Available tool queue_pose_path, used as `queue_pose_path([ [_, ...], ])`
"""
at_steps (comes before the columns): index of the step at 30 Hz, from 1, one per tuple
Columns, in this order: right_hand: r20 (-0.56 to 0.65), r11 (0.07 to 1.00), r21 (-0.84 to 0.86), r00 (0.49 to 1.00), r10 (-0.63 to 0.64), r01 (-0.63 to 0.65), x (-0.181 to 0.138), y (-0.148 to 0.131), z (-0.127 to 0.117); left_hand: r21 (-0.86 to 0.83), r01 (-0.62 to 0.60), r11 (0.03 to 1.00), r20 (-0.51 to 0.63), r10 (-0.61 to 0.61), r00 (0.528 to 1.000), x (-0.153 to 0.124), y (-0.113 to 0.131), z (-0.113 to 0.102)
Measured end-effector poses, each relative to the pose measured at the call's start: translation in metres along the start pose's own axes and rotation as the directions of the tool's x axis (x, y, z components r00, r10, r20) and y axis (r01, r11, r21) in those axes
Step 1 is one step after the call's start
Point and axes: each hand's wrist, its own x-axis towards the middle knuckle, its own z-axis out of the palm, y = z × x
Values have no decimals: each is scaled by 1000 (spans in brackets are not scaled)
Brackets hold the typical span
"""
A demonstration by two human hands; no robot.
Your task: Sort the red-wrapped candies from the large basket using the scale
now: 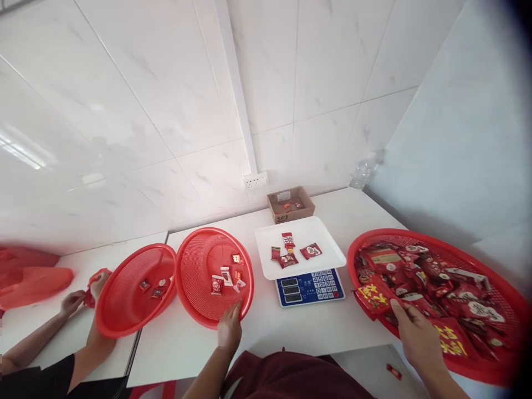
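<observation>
My left hand rests on the near rim of a red mesh basket that holds a few wrapped candies; its fingers curl over the edge. My right hand reaches into a large red tray piled with red snack packets, its fingers pinching a red packet with yellow characters at the tray's left edge. Between the two stands a blue scale with a white pan carrying several small red packets.
A second red basket with a few candies sits on the left, beside another person's hands that hold a red bag. A small cardboard box stands by the wall. A loose candy lies below the table edge.
</observation>
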Motion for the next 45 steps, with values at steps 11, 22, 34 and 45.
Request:
queue_pose_path([
  [11,12,984,-177,1000,-23,24,7,0,-1,48,-188,981,-61,191,980,15,-5,-23],
  [22,2,976,-208,998,-63,62,1,-6,-1,450,-378,809,349,230,908,20,-31,-112],
  [34,-13,971,-229,997,-73,68,7,-1,6,389,-299,871,279,198,940,73,104,-65],
  [45,-8,968,-228,994,-112,107,7,0,9,327,-326,887,314,224,923,129,176,75],
])
